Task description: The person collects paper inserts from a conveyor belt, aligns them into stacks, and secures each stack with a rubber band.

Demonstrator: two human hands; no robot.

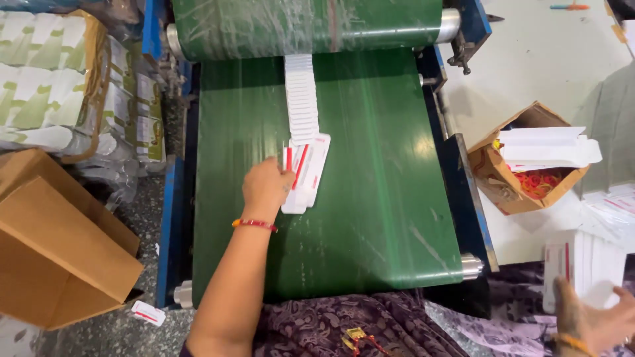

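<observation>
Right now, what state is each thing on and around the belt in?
Left hand: resting on the flat cartons.
Right hand: touching a white stack.
Carton row: overlapped, lying on the green belt.
Small box: open, holding rubber bands.

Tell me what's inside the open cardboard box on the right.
The open cardboard box holds a stack of white flat cartons over red and orange rubber bands. Anything beneath them is covered.
</observation>
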